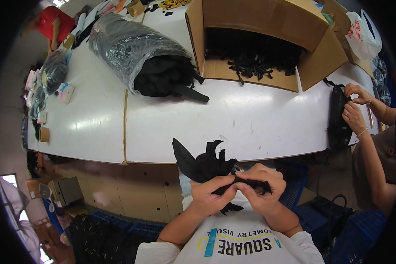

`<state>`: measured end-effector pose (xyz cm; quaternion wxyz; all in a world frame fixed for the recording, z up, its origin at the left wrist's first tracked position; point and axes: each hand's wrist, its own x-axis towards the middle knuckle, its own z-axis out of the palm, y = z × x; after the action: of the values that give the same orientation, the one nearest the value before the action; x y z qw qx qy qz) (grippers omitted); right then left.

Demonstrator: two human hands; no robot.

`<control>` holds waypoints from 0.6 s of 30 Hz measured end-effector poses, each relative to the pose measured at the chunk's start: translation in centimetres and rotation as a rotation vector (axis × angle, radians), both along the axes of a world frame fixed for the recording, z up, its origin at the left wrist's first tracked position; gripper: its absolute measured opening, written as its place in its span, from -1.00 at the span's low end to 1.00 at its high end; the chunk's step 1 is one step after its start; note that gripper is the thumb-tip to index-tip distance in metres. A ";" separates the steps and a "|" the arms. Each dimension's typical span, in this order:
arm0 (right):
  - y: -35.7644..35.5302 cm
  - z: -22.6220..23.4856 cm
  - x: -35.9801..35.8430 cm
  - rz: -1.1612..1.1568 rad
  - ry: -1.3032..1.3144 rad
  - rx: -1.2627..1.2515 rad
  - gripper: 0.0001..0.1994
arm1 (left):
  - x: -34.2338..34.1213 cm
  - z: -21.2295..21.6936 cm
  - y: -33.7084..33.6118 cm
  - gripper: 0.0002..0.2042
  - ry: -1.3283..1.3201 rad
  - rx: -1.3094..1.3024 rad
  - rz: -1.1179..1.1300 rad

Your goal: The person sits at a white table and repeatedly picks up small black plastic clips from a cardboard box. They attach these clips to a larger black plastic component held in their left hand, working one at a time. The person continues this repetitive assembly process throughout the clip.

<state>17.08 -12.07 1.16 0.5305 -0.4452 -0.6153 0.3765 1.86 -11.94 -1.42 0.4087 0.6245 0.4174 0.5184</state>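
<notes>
Hands, two of them: left hand [209, 193] and right hand [262, 191] pinch one bunch of black straps [204, 165] just below the table edge [163, 154]. One open cardboard box [259, 26] holds loose black pieces [255, 61]; one plastic sack [132, 48] spills black straps.

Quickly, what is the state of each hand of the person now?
Left hand: closed, gripping the bundle of black straps.
Right hand: closed, pinching the same bundle of black straps from the other side.
</notes>
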 end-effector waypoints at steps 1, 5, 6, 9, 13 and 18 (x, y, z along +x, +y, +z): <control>-0.1 -0.2 0.2 0.009 -0.016 0.007 -0.78 | 0.2 0.0 -0.1 -0.85 0.017 0.030 0.023; -0.5 -0.3 0.0 0.008 -0.195 0.194 -0.78 | 0.1 0.0 -0.4 -0.86 0.135 0.164 0.084; -0.4 -0.9 -0.1 -0.012 -0.214 0.277 -0.69 | 0.2 0.0 -0.5 -0.86 0.150 0.176 0.102; -0.4 -1.0 -0.2 -0.012 -0.231 0.317 -0.68 | 0.3 0.0 -1.0 -0.85 0.168 0.176 0.129; -0.2 -0.6 0.3 0.078 -0.128 0.263 -0.67 | 0.1 -0.2 -1.4 -0.83 0.144 0.165 0.108; -0.1 0.1 0.4 0.140 -0.060 0.175 -0.67 | -0.2 -0.9 -1.2 -0.76 -0.024 0.121 -0.033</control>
<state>17.48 -12.22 1.26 0.5210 -0.3643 -0.6910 0.3441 1.63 -13.18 -2.34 0.3838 0.6487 0.3701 0.5431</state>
